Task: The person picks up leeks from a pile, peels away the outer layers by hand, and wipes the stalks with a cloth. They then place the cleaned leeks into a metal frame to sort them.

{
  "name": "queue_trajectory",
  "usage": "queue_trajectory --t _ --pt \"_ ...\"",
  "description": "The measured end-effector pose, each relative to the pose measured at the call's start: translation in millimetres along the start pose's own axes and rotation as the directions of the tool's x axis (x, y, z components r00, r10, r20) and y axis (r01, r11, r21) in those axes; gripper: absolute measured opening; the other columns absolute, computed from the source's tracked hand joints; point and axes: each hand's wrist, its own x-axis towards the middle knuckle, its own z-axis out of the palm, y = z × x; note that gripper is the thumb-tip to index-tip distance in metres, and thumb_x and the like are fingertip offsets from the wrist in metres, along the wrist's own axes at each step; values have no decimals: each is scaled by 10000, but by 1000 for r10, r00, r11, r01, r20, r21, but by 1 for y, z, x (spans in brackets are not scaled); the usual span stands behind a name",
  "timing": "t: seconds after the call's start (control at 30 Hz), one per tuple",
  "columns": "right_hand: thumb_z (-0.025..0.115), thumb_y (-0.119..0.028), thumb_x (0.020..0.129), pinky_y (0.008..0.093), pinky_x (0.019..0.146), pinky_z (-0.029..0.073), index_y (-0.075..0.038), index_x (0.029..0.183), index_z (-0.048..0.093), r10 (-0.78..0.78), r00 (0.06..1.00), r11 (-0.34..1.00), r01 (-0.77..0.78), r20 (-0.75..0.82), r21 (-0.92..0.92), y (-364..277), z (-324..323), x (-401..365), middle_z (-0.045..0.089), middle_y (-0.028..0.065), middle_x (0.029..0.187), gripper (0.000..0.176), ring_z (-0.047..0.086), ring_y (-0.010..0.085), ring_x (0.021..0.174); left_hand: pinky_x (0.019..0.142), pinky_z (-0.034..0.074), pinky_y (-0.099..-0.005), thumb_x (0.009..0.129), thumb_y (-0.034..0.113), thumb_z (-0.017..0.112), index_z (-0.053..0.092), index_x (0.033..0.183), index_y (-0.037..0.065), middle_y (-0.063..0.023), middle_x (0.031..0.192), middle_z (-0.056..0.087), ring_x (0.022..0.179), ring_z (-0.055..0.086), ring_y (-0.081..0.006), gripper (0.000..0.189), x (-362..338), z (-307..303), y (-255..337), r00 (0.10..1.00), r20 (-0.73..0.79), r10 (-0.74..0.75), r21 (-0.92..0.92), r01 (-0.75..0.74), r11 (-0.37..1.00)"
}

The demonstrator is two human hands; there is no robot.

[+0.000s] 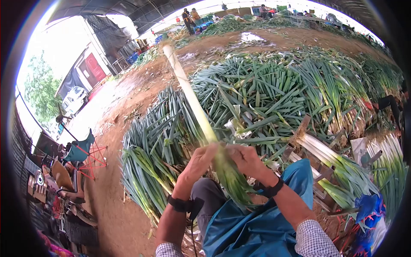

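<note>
I hold one long leek (188, 90) upright in front of me, its white stalk pointing up and away and its green leaves hanging down toward my lap. My left hand (198, 162) grips the stalk where white turns to green. My right hand (245, 159) is closed on the green leaf part just beside it. Both wrists wear dark bands. A blue apron (257, 222) covers my lap below the hands.
Large piles of green leeks (257, 90) cover the ground ahead and to the left. Trimmed leeks lie in a wooden rack (329, 158) at my right. A folding chair (83, 150) stands on the dirt at left. People stand far back near blue crates (201, 26).
</note>
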Motion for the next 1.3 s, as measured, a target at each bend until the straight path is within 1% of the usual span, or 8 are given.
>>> queue_trajectory --t 0.1,0.2,0.33,0.37,0.5,0.6,0.9,1.3 --pt "638 -211 1002 304 697 516 14 1119 669 86 996 990 -88 27 112 23 -2 7 697 53 880 256 610 109 779 854 472 -258 1066 436 496 620 1312 -21 -25 1097 673 948 562 -79 534 6 1 -8 991 32 -133 -46 135 990" --pt "694 -229 976 258 659 487 19 1071 682 187 982 941 -182 12 284 32 -12 15 666 9 855 265 563 60 765 877 481 -267 1047 301 565 494 1440 6 -38 1160 654 964 575 -86 497 3 20 -3 996 60 73 -274 -54 960" --pt "719 -230 966 228 625 458 7 1031 680 182 977 949 -144 -115 281 38 -18 19 634 -23 825 249 523 42 730 858 511 -285 934 47 666 443 1449 16 -34 1164 637 964 601 -98 562 -2 49 -24 970 168 174 98 -192 977" --pt "722 -228 964 227 626 457 5 1029 680 189 973 943 -141 -136 301 38 -19 19 634 -23 826 246 522 42 731 853 514 -282 924 33 684 458 1427 12 -33 1160 637 968 599 -98 552 -5 50 -23 979 169 110 -47 -104 994" --pt "729 -222 960 230 634 456 0 1025 680 203 958 902 -103 -201 419 45 -19 18 629 -27 823 236 521 45 730 857 505 -280 949 42 660 453 1426 1 -14 1093 641 973 594 -95 522 -8 47 -28 989 99 106 -82 -98 992" --pt "729 -233 960 228 642 456 -5 995 672 216 950 920 -120 -227 374 46 -19 20 620 -31 813 238 521 45 731 792 513 -292 938 28 652 445 1428 -2 -76 997 656 910 611 -111 532 -6 50 -34 982 -6 191 236 -184 954" --pt "736 -238 937 300 654 477 4 1002 636 146 947 988 -128 -287 82 44 -4 22 646 35 813 271 557 105 726 721 531 -473 953 35 564 470 1368 -11 -278 972 669 873 671 -458 428 -2 73 -32 915 -265 303 542 -118 832" --pt "669 -75 807 335 905 513 33 1295 545 69 993 986 -54 -92 157 38 -14 13 668 131 1090 515 635 195 1004 744 533 -433 1011 92 513 546 1291 4 -263 953 659 853 687 -387 295 1 76 -34 898 -270 347 501 -176 847"
